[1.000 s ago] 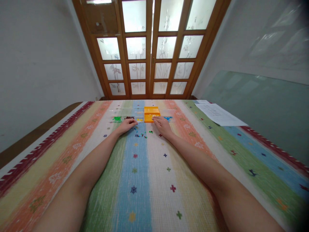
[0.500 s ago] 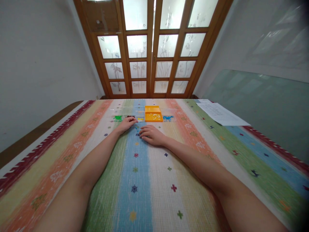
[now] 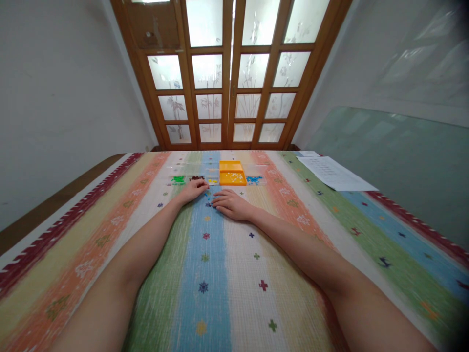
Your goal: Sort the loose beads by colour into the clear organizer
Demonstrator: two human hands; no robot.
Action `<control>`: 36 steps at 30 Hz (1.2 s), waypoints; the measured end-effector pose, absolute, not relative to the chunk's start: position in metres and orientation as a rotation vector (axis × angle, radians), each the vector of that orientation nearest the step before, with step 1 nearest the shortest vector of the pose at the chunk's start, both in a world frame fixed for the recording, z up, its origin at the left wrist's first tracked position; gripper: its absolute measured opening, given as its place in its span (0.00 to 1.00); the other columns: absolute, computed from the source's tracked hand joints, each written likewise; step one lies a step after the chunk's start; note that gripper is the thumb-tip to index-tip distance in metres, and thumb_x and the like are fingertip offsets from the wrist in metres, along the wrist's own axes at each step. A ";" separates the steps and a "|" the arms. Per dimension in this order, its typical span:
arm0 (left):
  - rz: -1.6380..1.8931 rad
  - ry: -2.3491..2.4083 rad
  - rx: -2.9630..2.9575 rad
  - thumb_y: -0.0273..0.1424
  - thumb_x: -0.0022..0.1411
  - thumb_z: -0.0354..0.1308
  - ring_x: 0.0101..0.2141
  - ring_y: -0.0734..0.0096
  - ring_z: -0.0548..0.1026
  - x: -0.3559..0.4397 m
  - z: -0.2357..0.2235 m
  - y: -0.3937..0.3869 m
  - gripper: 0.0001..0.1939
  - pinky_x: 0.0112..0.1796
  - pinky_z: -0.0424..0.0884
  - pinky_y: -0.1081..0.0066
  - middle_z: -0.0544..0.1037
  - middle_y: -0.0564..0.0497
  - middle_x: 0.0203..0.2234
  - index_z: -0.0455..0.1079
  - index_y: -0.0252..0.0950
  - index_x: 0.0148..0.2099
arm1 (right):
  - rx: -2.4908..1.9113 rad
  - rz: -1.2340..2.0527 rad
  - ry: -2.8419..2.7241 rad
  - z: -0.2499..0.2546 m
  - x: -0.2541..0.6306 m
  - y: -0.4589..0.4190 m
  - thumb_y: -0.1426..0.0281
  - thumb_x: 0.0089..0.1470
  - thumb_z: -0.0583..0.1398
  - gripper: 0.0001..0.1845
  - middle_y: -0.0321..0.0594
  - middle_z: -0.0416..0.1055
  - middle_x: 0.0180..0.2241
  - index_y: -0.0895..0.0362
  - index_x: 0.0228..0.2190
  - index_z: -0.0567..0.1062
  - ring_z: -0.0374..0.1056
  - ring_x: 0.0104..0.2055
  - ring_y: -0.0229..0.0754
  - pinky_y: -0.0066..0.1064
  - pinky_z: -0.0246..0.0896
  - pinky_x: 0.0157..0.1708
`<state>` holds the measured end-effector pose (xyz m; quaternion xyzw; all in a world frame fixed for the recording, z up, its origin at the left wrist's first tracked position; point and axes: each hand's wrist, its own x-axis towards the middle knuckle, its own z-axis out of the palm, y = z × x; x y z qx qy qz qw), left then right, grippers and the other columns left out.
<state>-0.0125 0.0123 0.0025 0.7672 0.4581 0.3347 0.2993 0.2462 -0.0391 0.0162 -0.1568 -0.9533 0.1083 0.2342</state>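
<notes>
My left hand [image 3: 193, 188] rests on the striped cloth [image 3: 234, 274] just before a row of clear compartments [image 3: 190, 178] holding green, dark red, yellow and blue small pieces; its fingers are curled, and I cannot see anything in them. My right hand [image 3: 229, 203] lies flat with fingers stretched toward the left, covering several small coloured pieces on the blue stripe; a few pieces [image 3: 208, 204] show at its fingertips. An orange tray [image 3: 232, 173] with pale small pieces in it stands just beyond both hands.
A printed sheet of paper [image 3: 331, 172] lies at the far right of the table. A glass pane [image 3: 395, 161] leans along the right wall. Wooden doors with frosted panes [image 3: 230, 73] stand behind the table's far edge.
My right hand moved from the orange tray's front edge back and left onto the loose pieces on the blue stripe. The left hand stayed in place.
</notes>
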 end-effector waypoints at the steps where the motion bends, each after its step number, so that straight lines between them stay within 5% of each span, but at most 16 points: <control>1: 0.843 1.209 2.090 0.41 0.64 0.56 0.36 0.66 0.75 -0.011 0.003 0.011 0.15 0.41 0.70 0.69 0.81 0.49 0.34 0.78 0.35 0.38 | -0.434 0.295 -2.611 0.015 0.247 -0.038 0.68 0.68 0.55 0.17 0.40 0.78 0.51 0.50 0.52 0.80 0.65 0.63 0.47 0.49 0.53 0.64; 36: 0.694 1.208 2.350 0.37 0.66 0.54 0.34 0.66 0.75 -0.008 0.004 0.006 0.13 0.39 0.68 0.70 0.81 0.51 0.32 0.78 0.37 0.40 | -0.577 0.237 -2.448 0.007 0.256 -0.023 0.68 0.70 0.52 0.18 0.45 0.73 0.55 0.51 0.53 0.78 0.66 0.58 0.48 0.50 0.58 0.61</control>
